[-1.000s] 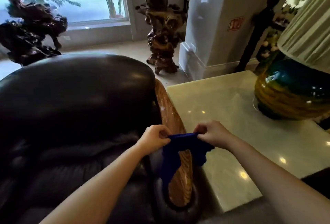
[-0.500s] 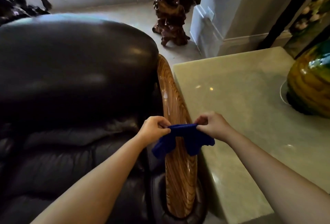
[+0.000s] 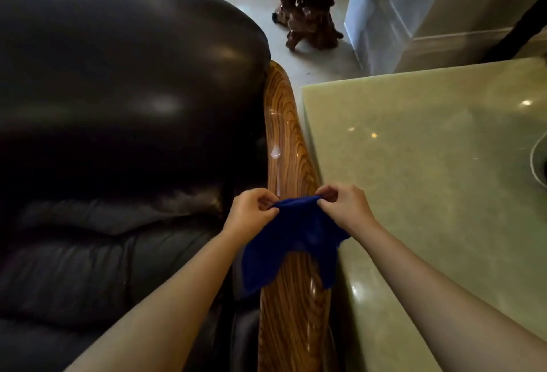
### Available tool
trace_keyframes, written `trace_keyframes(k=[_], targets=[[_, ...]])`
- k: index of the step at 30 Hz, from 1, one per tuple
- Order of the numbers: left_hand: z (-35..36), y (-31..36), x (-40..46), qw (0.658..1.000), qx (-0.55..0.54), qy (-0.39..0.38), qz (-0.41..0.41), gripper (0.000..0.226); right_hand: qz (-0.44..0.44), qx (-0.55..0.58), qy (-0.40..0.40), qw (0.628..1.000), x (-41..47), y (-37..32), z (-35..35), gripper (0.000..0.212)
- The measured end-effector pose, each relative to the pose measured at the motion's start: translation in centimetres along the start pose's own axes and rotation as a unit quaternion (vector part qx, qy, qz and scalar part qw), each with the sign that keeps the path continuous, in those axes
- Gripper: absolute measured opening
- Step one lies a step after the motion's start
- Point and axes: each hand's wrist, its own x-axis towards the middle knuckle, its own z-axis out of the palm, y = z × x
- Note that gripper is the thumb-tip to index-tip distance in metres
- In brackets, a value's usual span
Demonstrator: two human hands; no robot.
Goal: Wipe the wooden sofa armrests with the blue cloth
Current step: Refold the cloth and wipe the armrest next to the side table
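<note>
Dark leather sofa (image 3: 118, 105) is filling the left of the frame, the pale desk (image 3: 429, 164) the right. Between them we are draping the blue cloth (image 3: 293, 238) over the wooden armrest (image 3: 288, 140), left hand (image 3: 251, 211) and right hand (image 3: 343, 208) each pinching its top edge. We should be pressing it flat before sweeping up toward the droplet (image 3: 275, 152).

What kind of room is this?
Probably a living room or lounge: there's a dark leather sofa with a wooden armrest, a polished stone side table, and a carved wooden sculpture on the floor.
</note>
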Motion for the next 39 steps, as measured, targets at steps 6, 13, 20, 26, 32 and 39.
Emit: trace_keyframes(k=[6, 13, 20, 26, 32, 39], targets=[[1.9, -1.6, 1.1, 0.997, 0.041, 0.067, 0.025, 0.018, -0.011, 0.003, -0.003, 1.0, 1.3, 1.5, 1.6, 0.025], [6.5, -3.7, -1.1, 0.967, 0.161, 0.189, 0.065, 0.057, -0.153, -0.104, 0.148, 0.972, -2.1, 1.9, 5.5, 0.06], [8.4, -4.6, 2.9, 0.962, 0.216, 0.166, -0.014, 0.06, -0.079, -0.151, 0.137, 0.976, 0.0, 1.2, 8.9, 0.063], [7.3, -3.6, 6.6, 0.963, 0.21, 0.166, -0.015, 0.059, -0.09, -0.148, 0.129, 0.976, 3.4, 0.2, 8.3, 0.064], [5.6, -1.9, 12.5, 0.969, 0.163, 0.187, 0.006, 0.062, -0.103, -0.123, 0.134, 0.978, 9.2, -1.5, 7.0, 0.066], [4.1, -0.8, 17.3, 0.978, 0.111, 0.172, 0.037, 0.063, -0.117, -0.114, 0.133, 0.978, 14.6, -2.8, 6.3, 0.066]])
